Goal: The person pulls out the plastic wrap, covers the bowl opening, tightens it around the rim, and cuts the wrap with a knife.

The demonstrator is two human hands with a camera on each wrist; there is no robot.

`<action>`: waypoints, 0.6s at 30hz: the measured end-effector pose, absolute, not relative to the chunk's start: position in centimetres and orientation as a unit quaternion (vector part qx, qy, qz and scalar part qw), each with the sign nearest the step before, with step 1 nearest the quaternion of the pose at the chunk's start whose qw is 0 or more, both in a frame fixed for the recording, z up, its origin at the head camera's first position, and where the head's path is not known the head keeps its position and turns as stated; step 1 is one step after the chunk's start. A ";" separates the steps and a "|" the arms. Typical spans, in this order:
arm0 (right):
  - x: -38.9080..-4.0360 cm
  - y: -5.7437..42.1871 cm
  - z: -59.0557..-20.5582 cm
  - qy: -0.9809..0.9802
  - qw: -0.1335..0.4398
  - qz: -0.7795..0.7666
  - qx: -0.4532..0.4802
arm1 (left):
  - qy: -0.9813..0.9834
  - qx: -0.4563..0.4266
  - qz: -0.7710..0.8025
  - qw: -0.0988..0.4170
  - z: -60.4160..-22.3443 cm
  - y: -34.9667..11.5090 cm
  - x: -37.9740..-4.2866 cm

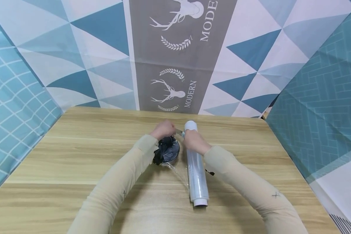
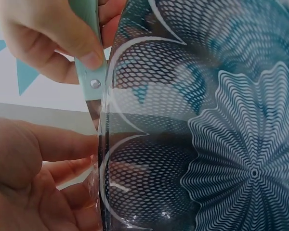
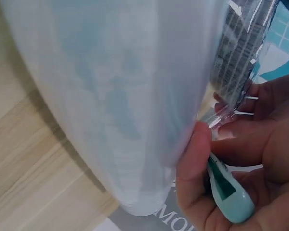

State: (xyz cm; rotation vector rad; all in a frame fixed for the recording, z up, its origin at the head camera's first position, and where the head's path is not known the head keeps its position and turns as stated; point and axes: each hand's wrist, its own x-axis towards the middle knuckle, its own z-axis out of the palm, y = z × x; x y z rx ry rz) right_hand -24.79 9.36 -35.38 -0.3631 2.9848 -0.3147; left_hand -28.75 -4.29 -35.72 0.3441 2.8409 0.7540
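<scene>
In the head view my left hand (image 1: 164, 128) is at the far rim of a dark patterned bowl (image 1: 173, 152). The left wrist view shows the left hand's fingers (image 2: 62, 142) pinching clear film at the rim of the bowl (image 2: 154, 178), whose top the film covers. My right hand (image 1: 194, 140) grips a knife (image 3: 235, 207) by its mint-green handle, beside the left hand. Its metal blade reaches toward the rim, partly hidden. Under the right hand lies a long roll of cling film (image 1: 197, 175), and a strip of film (image 1: 175, 170) trails between roll and bowl.
Both stand on a wood-grain table (image 1: 76, 156). A small black object (image 1: 211, 173) lies just right of the roll. Behind the table hangs a patterned cloth backdrop (image 1: 163, 58), with blue tiled-pattern sheets (image 1: 14, 84) at the sides.
</scene>
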 end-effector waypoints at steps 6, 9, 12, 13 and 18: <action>-25.4 9.0 -35.4 0.982 0.082 -0.129 -0.107 | 0.953 0.120 0.262 0.096 -36.0 -4.2 -28.9; -25.7 8.9 -35.4 0.983 0.081 -0.114 -0.115 | 0.951 0.120 0.266 0.101 -36.2 -4.1 -29.1; -26.0 8.9 -35.3 0.986 0.083 -0.094 -0.113 | 0.947 0.124 0.274 0.111 -36.4 -4.1 -29.4; -26.1 8.9 -35.2 0.987 0.083 -0.085 -0.113 | 0.946 0.127 0.276 0.114 -36.5 -4.2 -29.5; -26.6 9.0 -34.6 0.987 0.106 -0.067 -0.104 | 0.940 0.146 0.289 0.110 -37.2 -4.4 -30.3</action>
